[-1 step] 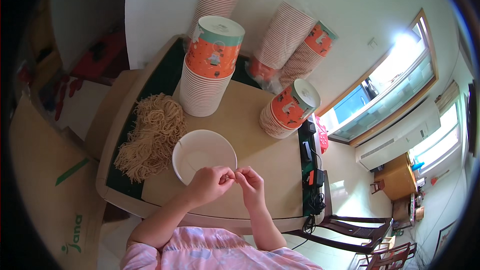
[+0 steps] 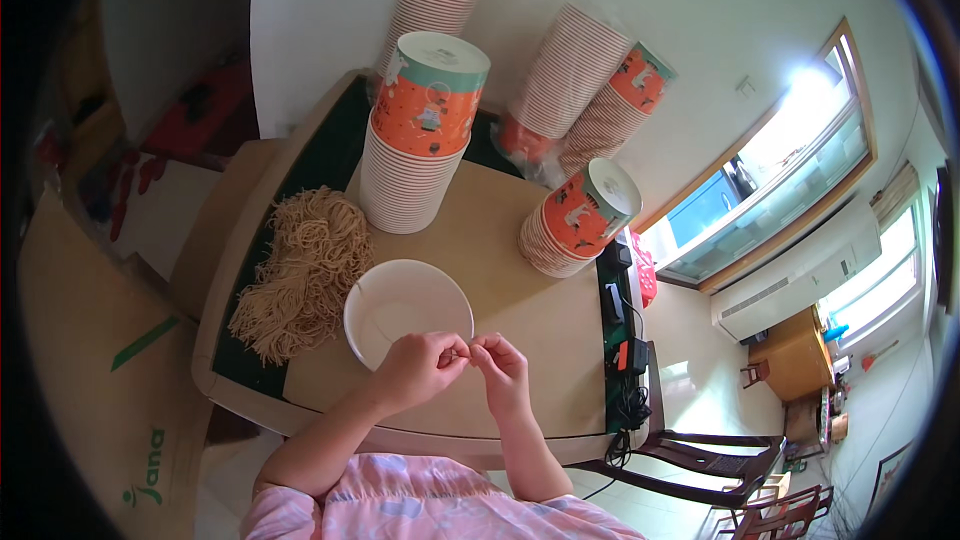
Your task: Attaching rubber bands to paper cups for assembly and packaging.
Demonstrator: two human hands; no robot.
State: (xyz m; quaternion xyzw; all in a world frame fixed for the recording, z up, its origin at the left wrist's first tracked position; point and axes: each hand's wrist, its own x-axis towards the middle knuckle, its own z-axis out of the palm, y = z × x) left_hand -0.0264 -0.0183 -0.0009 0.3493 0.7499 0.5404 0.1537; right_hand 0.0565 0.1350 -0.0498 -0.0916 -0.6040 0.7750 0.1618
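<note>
Both my hands meet over the near right rim of a white paper bowl (image 2: 405, 285), fingertips almost touching. My left hand (image 2: 418, 368) is closed in a pinch, its thumb and forefinger on a thin beige string that the fingers mostly hide. My right hand (image 2: 502, 365) pinches at the same spot, just right of the bowl. Inside the bowl a fine strand (image 2: 372, 312) lies along the wall. Left of the bowl rests a loose heap of beige string (image 2: 308, 275), tangled and thick.
A tall stack of paper bowls (image 2: 415, 165) stands upside down behind the bowl, with a shorter stack (image 2: 580, 220) to the right. Wrapped stacks (image 2: 565, 70) lean by the wall. Power strips and cables (image 2: 630, 400) line the table's right edge, near a dark chair (image 2: 710, 460).
</note>
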